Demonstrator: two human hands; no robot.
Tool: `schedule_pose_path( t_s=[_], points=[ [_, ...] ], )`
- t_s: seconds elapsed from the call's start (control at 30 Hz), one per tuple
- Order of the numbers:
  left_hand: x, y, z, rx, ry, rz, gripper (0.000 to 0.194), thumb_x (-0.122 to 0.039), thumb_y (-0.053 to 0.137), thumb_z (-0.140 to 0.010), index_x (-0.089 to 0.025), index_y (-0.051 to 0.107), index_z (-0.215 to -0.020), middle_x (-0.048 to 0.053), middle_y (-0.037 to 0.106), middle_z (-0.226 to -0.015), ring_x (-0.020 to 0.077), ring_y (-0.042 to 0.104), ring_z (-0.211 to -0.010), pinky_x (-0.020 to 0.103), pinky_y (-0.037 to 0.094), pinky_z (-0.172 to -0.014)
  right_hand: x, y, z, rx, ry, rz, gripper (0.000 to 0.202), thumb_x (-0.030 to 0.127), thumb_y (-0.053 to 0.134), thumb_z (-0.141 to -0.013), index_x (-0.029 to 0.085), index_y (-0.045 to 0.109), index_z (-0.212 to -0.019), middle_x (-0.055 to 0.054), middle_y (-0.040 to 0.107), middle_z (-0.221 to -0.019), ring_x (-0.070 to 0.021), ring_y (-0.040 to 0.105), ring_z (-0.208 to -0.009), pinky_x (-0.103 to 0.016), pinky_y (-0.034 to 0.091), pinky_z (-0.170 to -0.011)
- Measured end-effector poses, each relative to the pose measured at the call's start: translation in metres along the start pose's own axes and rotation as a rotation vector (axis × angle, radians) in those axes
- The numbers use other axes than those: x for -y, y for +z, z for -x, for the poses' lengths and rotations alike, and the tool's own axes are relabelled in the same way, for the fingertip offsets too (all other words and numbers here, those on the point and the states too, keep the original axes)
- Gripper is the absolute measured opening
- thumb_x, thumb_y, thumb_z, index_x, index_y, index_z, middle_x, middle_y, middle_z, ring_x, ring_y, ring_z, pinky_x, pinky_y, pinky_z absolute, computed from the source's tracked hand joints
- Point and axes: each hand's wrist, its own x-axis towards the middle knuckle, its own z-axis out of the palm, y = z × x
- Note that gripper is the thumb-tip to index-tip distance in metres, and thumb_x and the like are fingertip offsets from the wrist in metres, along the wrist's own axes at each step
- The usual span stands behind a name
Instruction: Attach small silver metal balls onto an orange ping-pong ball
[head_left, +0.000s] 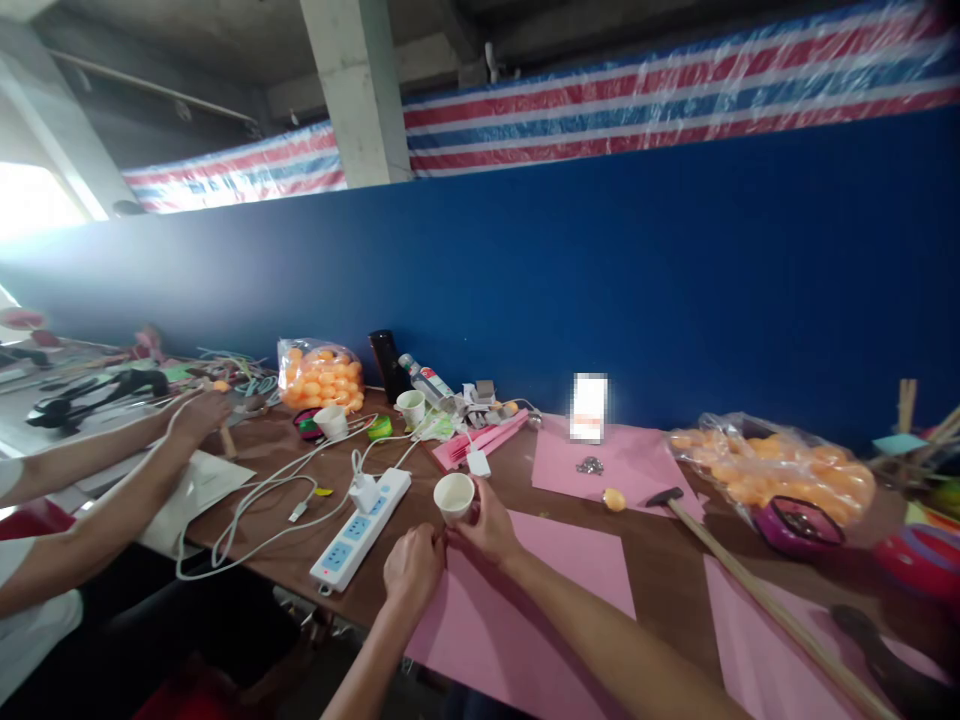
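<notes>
My right hand [491, 525] is wrapped round a white paper cup [454, 496], which is tilted a little so its open mouth shows. My left hand [415, 565] is closed just below and left of the cup, its fingers bent near the cup's base. Whatever those fingers pinch, if anything, is hidden. Under both hands lies a sheet of pink paper [577, 570] on the brown table. Left of my left hand is a white power strip [361, 530] with a plug in it. An orange ball [613, 499] rests to the right, beyond the sheet.
A long-handled hammer [712, 545] lies at right, near a bag of orange balls [780, 465] and a purple bowl [799, 527]. White cables [240, 510] loop at left. Another bag of balls [322, 378] stands behind. A co-worker's hand [202, 412] works at far left.
</notes>
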Motion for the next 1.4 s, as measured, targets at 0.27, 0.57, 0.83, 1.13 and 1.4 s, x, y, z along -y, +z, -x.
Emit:
schedule_pose_path(
  t_s=[0.27, 0.57, 0.83, 1.13, 1.4],
  points=[
    [0.008, 0.0, -0.007, -0.058, -0.027, -0.036, 0.029, -0.032, 0.035, -0.081, -0.018, 0.059, -0.075, 0.009, 0.064, -0.081, 0.0218, 0.059, -0.079, 0.028, 0.036, -0.06, 0.006, 0.014, -0.005, -0.018, 0.014, 0.054, 0.06, 0.025, 0.062, -0.065, 0.024, 0.039, -0.12, -0.004, 0.055, -0.114, -0.0206, 0.052, -0.101, -0.032, 0.043, -0.081],
    [0.022, -0.003, -0.017, -0.113, -0.115, -0.037, 0.031, -0.034, 0.032, -0.083, -0.017, 0.059, -0.081, 0.01, 0.062, -0.087, 0.0223, 0.06, -0.079, 0.03, 0.039, -0.06, 0.004, 0.045, -0.025, 0.003, -0.003, 0.039, 0.052, 0.028, 0.063, -0.062, 0.024, 0.046, -0.111, -0.002, 0.059, -0.1, -0.0197, 0.056, -0.087, -0.029, 0.044, -0.073],
    [0.025, -0.007, -0.029, -0.1, -0.133, -0.039, 0.032, -0.028, 0.032, -0.084, -0.013, 0.06, -0.087, 0.014, 0.062, -0.09, 0.0227, 0.06, -0.084, 0.031, 0.041, -0.068, -0.003, 0.056, -0.039, -0.002, -0.019, -0.002, 0.06, 0.022, 0.063, -0.059, 0.026, 0.043, -0.116, -0.002, 0.056, -0.109, -0.0213, 0.053, -0.097, -0.032, 0.044, -0.078],
    [0.024, -0.008, -0.031, -0.123, -0.129, -0.007, 0.034, -0.029, 0.032, -0.083, -0.013, 0.061, -0.082, 0.013, 0.064, -0.082, 0.0239, 0.061, -0.078, 0.032, 0.041, -0.065, -0.008, 0.045, -0.043, -0.02, -0.08, 0.038, 0.056, 0.026, 0.065, -0.06, 0.023, 0.044, -0.112, -0.004, 0.057, -0.106, -0.021, 0.052, -0.097, -0.032, 0.042, -0.08],
    [0.018, -0.014, -0.03, -0.076, -0.136, 0.018, 0.03, -0.026, 0.034, -0.082, -0.012, 0.06, -0.084, 0.015, 0.065, -0.086, 0.0225, 0.062, -0.081, 0.029, 0.04, -0.065, -0.006, 0.036, -0.041, -0.022, -0.047, 0.144, 0.053, 0.032, 0.064, -0.064, 0.022, 0.043, -0.112, -0.005, 0.057, -0.105, -0.0222, 0.053, -0.096, -0.032, 0.042, -0.079]
  ],
)
